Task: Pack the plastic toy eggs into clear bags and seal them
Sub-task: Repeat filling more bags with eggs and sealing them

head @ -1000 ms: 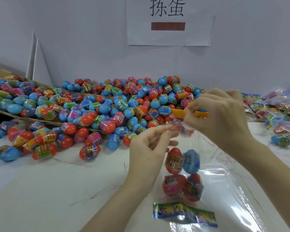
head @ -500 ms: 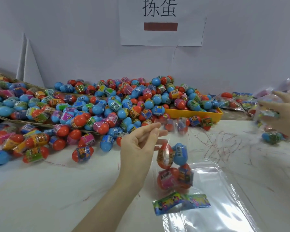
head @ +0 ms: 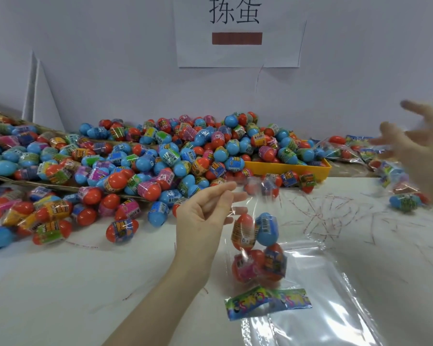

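Wall sign [head: 238, 31] with "拣蛋" above brown bar; egg labels blurred.

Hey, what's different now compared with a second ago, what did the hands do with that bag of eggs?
The right hand let go of the clear bag top and swung away to the right, fingers now spread over the packed bags. The left hand kept pinching the bag top, so the bag hangs from it alone. The four eggs inside, the egg pile and the yellow tray stayed put.

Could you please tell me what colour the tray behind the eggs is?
The shallow plastic tray is yellow-orange, seen in the head view.
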A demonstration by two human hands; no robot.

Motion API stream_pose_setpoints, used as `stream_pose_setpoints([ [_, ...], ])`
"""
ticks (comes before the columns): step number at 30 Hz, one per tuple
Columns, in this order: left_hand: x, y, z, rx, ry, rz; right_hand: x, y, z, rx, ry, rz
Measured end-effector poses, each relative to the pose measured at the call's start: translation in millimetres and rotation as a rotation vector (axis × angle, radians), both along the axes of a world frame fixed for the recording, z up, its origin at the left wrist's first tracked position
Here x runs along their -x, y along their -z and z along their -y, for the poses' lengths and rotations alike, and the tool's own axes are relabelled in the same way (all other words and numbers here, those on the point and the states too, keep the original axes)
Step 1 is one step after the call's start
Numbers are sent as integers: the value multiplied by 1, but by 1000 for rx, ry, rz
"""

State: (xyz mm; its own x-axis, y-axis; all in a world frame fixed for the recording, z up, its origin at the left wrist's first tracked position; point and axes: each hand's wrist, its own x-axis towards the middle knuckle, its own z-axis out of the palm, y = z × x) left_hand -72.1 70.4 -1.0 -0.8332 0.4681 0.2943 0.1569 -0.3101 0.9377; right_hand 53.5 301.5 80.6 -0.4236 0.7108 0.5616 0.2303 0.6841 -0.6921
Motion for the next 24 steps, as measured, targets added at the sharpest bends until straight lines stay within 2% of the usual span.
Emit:
stream_pose_setpoints([
  [2, 1, -1, 1, -11, 23, 49, 12, 10, 35, 114, -329, 53],
  [4, 0, -3, 1, -26, 57, 112, 23, 25, 65, 319, -566, 232],
  [6, 1, -5, 2, -49, 90, 170, 31, 40, 80, 522, -731, 370],
  [9, 2, -6, 2, -67, 139, 199, 33, 54, 90, 667, -865, 349],
  [13, 4, -6, 2, -14, 149, 177, 33, 62, 91, 818, -831, 186],
  [19, 7, -4, 8, 300, 276, 93, 28, 64, 93, 855, -806, 125],
  [22, 7, -3, 9, 274, 257, 59, 26, 63, 94, 860, -834, 140],
  [24, 8, -3, 9, 241, 233, 88, 24, 63, 93, 845, -780, 125],
])
